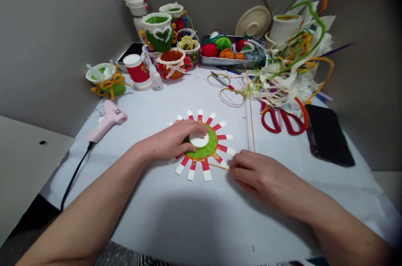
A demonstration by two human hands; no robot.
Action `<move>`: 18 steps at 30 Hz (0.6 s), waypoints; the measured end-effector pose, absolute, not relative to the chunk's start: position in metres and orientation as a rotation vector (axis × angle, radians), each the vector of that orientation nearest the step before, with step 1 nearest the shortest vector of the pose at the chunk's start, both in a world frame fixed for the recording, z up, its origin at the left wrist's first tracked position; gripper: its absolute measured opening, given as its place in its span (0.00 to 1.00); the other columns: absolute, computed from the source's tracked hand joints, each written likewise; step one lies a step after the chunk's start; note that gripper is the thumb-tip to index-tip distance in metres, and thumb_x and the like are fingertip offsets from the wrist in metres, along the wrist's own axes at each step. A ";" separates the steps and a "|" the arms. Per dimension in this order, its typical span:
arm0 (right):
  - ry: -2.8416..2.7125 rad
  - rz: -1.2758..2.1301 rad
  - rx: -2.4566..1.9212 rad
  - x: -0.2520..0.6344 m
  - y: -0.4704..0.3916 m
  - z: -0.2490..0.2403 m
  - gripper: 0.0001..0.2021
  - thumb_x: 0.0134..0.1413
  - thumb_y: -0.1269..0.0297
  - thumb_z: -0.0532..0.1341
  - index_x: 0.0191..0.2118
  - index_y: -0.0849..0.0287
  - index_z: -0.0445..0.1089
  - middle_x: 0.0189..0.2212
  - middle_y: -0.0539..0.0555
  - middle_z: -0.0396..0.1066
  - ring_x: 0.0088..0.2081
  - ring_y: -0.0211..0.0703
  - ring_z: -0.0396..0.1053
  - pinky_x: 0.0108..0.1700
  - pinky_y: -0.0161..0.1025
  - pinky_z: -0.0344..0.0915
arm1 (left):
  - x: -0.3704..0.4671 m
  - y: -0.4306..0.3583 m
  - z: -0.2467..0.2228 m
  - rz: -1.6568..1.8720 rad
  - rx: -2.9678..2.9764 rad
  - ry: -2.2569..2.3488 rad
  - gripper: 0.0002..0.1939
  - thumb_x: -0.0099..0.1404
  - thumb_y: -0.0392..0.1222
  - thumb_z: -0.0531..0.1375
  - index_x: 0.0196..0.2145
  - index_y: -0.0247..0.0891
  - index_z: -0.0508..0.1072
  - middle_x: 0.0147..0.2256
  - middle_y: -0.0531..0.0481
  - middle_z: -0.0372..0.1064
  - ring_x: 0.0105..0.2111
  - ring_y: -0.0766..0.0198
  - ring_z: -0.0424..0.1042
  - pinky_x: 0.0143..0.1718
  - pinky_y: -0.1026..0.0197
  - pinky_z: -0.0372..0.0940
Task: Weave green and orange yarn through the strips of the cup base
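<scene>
A paper cup cut into strips [205, 169] lies splayed flat on the table like a sun, its strips red and white. Green yarn [207, 148] is wound in a ring around its white round base [199, 140], with orange yarn along the ring's outer edge. My left hand [177, 136] grips the cup from the left, thumb and fingers around the base. To the right, my right hand [256, 171] is closed in a pinch on the orange yarn [216, 166]. That strand runs taut from the ring to my fingers, then up towards the back tray.
A pink glue gun [108, 121] with a black cord lies left. Red-handled scissors [281, 121] and a black phone [329, 134] lie right. At the back stand decorated cups [158, 31], a metal tray [226, 61] of yarn balls, and heaped lace and ribbons [289, 73].
</scene>
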State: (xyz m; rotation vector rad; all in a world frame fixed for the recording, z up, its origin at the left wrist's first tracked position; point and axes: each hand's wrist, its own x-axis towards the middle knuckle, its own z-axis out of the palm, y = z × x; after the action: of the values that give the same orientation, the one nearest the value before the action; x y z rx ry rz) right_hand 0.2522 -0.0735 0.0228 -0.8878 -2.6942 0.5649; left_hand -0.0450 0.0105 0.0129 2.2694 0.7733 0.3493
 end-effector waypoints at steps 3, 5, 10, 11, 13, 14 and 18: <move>-2.670 0.579 -0.930 0.253 -0.073 0.022 0.15 0.73 0.72 0.53 0.38 0.57 0.76 0.33 0.56 0.71 0.34 0.43 0.68 0.35 0.39 0.64 | -0.045 0.011 0.013 0.349 2.270 0.770 0.21 0.68 0.31 0.62 0.56 0.45 0.69 0.61 0.44 0.71 0.62 0.52 0.69 0.64 0.46 0.62; -2.657 0.601 -0.957 0.253 -0.072 0.023 0.15 0.73 0.71 0.52 0.40 0.57 0.76 0.33 0.56 0.72 0.34 0.43 0.68 0.35 0.39 0.65 | -0.045 0.011 0.013 0.352 2.274 0.765 0.20 0.68 0.31 0.62 0.56 0.44 0.69 0.61 0.44 0.71 0.61 0.53 0.69 0.64 0.46 0.63; -2.614 0.639 -1.001 0.253 -0.075 0.025 0.14 0.74 0.68 0.53 0.43 0.56 0.77 0.33 0.55 0.73 0.33 0.43 0.69 0.35 0.40 0.67 | -0.044 0.011 0.014 0.372 2.273 0.753 0.20 0.68 0.31 0.61 0.55 0.44 0.70 0.61 0.44 0.71 0.60 0.53 0.70 0.63 0.47 0.64; -2.622 0.639 -0.991 0.252 -0.076 0.026 0.14 0.74 0.68 0.53 0.42 0.56 0.77 0.33 0.55 0.72 0.33 0.43 0.69 0.35 0.39 0.67 | -0.044 0.011 0.015 0.372 2.270 0.753 0.20 0.67 0.31 0.61 0.55 0.44 0.70 0.61 0.44 0.71 0.60 0.53 0.70 0.63 0.47 0.64; -2.654 0.622 -0.963 0.251 -0.078 0.027 0.15 0.73 0.70 0.53 0.41 0.57 0.77 0.33 0.55 0.72 0.33 0.43 0.69 0.34 0.39 0.66 | -0.044 0.011 0.015 0.365 2.266 0.750 0.20 0.66 0.31 0.61 0.55 0.44 0.70 0.61 0.44 0.71 0.60 0.53 0.70 0.63 0.46 0.64; -2.676 0.598 -0.952 0.251 -0.079 0.026 0.15 0.73 0.71 0.52 0.40 0.58 0.77 0.33 0.56 0.72 0.33 0.43 0.68 0.34 0.39 0.66 | -0.044 0.011 0.015 0.360 2.266 0.750 0.20 0.66 0.30 0.61 0.54 0.44 0.70 0.62 0.44 0.71 0.60 0.52 0.70 0.63 0.46 0.63; -2.737 0.397 -0.978 0.252 -0.080 0.021 0.16 0.72 0.75 0.52 0.36 0.60 0.74 0.32 0.57 0.70 0.33 0.45 0.66 0.33 0.41 0.64 | -0.044 0.012 0.014 0.357 2.264 0.753 0.18 0.66 0.30 0.61 0.53 0.43 0.70 0.61 0.44 0.71 0.61 0.52 0.69 0.63 0.46 0.63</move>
State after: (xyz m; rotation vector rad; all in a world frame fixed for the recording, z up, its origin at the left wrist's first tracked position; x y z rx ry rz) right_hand 0.2516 -0.0798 0.0212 -0.9784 -2.7370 0.3966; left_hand -0.0440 0.0116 0.0145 2.2640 0.7526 0.3572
